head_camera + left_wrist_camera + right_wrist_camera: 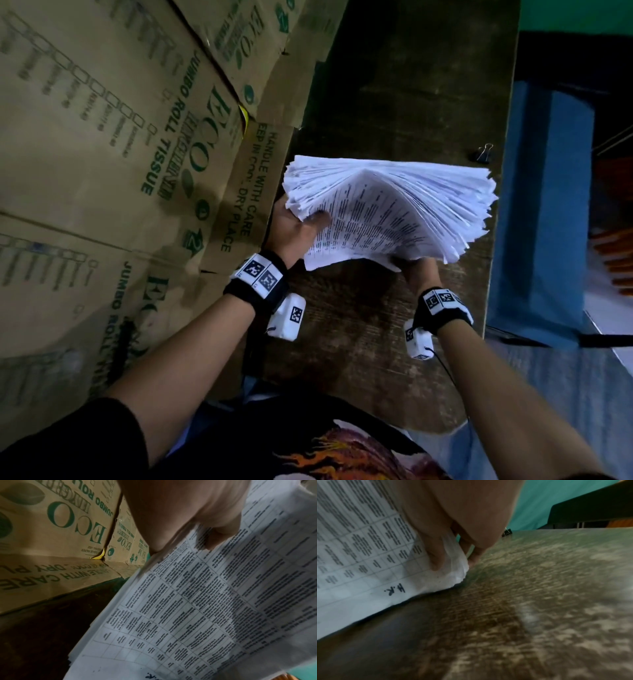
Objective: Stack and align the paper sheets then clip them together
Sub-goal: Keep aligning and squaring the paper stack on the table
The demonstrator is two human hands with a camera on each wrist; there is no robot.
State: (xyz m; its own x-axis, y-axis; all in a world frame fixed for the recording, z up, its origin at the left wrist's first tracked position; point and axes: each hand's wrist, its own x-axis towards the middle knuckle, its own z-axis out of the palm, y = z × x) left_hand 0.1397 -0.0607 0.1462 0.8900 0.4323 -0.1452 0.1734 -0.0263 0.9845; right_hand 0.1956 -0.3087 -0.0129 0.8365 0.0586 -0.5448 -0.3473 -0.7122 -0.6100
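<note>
A thick stack of printed paper sheets [387, 209] is held tilted above the dark wooden table [359, 342], its edges fanned and uneven. My left hand [298, 226] grips the stack's left edge, thumb on the top sheet [214, 601]. My right hand [416, 270] pinches the near right corner of the paper [450, 569], thumb on top and fingers beneath. A black binder clip [483, 153] lies on the table beyond the stack, near the right edge; in the right wrist view the clip [507, 532] shows past my fingers.
Brown cardboard boxes [113, 164] printed with green lettering stand along the table's left side, close to my left hand. The table's right edge [496, 240] drops off to a blue surface [537, 205].
</note>
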